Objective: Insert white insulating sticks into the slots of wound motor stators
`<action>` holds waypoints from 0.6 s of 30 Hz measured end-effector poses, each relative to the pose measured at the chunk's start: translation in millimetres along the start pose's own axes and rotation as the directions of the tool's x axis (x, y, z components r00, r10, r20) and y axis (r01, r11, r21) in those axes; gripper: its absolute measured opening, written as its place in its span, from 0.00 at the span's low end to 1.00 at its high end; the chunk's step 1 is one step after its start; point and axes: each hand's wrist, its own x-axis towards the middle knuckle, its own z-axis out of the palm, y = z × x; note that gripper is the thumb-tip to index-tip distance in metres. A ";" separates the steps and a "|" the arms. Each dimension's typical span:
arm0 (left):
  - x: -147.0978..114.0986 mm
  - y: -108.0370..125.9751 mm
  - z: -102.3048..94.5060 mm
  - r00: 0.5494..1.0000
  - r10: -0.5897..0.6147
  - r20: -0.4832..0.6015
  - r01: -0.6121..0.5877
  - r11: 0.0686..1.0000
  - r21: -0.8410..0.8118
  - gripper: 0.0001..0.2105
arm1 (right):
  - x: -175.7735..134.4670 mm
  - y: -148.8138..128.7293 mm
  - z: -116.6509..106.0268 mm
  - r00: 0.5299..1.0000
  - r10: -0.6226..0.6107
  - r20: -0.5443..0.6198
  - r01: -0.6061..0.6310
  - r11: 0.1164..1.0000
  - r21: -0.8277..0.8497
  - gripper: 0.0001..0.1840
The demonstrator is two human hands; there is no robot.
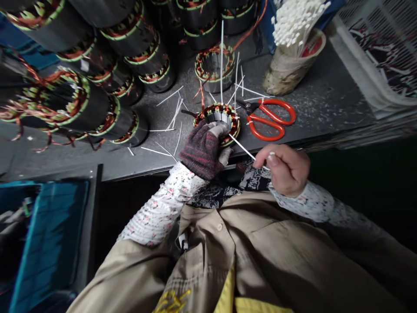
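A motor stator (235, 114) with copper windings and a green insulating rim stands at the front of the workbench. My left hand (206, 148), in a dark knitted glove with pale fingertips, grips its near left side, fingers reaching over into the bore. A white cable tie (243, 145) runs from the stator's near rim to my right hand (285, 167). That bare hand pinches the tie's end between thumb and fingers, off the bench edge. Another white strip (222, 61) sticks up at the stator's far side. Red-handled scissors (269, 119) lie just right of the stator.
Stacked stators (97, 104) fill the left and back, and one more stator (215, 65) stands behind mine. Loose white ties (176, 114) are scattered about. A tub of white ties (286, 69) and a white basket (368, 87) stand right. A blue crate (58, 226) sits lower left.
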 end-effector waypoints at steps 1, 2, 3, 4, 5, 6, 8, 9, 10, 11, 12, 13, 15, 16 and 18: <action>-0.1 1.3 -0.4 1.000 -0.009 0.009 0.009 1.000 -0.006 0.26 | -1.7 -0.9 -1.7 1.000 0.019 0.004 -0.019 1.000 -0.015 0.18; -0.1 2.2 -0.9 1.000 -0.013 0.018 0.013 1.000 -0.010 0.28 | -3.2 -1.6 -3.6 1.000 0.025 0.013 -0.025 0.999 -0.020 0.18; -0.1 2.8 -1.2 1.000 -0.017 0.026 0.017 1.000 -0.012 0.30 | -4.3 -2.0 -5.4 0.999 0.020 0.028 -0.020 1.000 -0.015 0.17; -0.1 3.1 -1.4 0.999 -0.019 0.032 0.020 1.000 -0.014 0.32 | -4.7 -2.2 -6.9 0.999 0.011 0.044 -0.011 1.000 -0.002 0.17; -0.1 3.1 -1.6 0.999 -0.021 0.037 0.022 1.000 -0.018 0.32 | -4.5 -2.4 -7.9 0.999 0.002 0.053 -0.003 1.000 0.013 0.16; -0.1 3.0 -1.6 0.999 -0.025 0.041 0.026 0.999 -0.022 0.33 | -3.8 -2.6 -8.4 0.998 -0.002 0.061 0.001 1.000 0.022 0.16; -0.3 2.5 -1.3 0.998 -0.033 0.044 0.034 0.999 -0.024 0.33 | -1.2 -3.3 -7.8 0.998 0.009 0.065 -0.010 1.000 0.013 0.16; -0.3 2.2 -1.0 0.999 -0.030 0.039 0.030 0.999 -0.020 0.33 | 0.3 -3.8 -6.8 0.998 0.017 0.066 -0.017 1.000 0.004 0.16; -0.4 1.8 -0.5 0.999 -0.022 0.032 0.023 1.000 -0.013 0.33 | 2.0 -4.1 -5.3 0.997 0.026 0.066 -0.026 1.000 -0.007 0.16; -0.4 1.2 0.0 1.000 -0.014 0.024 0.014 1.000 -0.005 0.33 | 3.7 -3.9 -3.1 0.997 0.036 0.065 -0.035 0.999 -0.018 0.16; -0.5 0.6 0.6 1.000 -0.005 0.018 0.005 1.000 0.002 0.33 | 5.5 -3.2 -0.3 0.997 0.044 0.064 -0.042 0.999 -0.026 0.16; -0.5 -0.2 1.3 1.000 0.000 0.016 0.000 1.000 0.005 0.33 | 7.4 -1.8 3.2 0.998 0.042 0.056 -0.040 0.999 -0.028 0.17; -0.7 -2.3 2.7 1.000 -0.003 0.016 0.003 1.000 -0.002 0.33 | 10.7 3.1 11.3 1.000 0.011 0.023 -0.010 1.000 -0.003 0.17; -0.8 -3.4 3.4 1.000 -0.006 0.012 0.006 1.000 -0.008 0.33 | 11.9 6.0 15.2 1.000 -0.008 0.005 0.008 0.999 0.031 0.18; -0.9 -5.4 4.5 1.000 -0.002 0.007 0.002 1.000 -0.016 0.34 | 12.0 11.0 20.6 1.000 -0.016 -0.016 0.018 0.991 0.132 0.18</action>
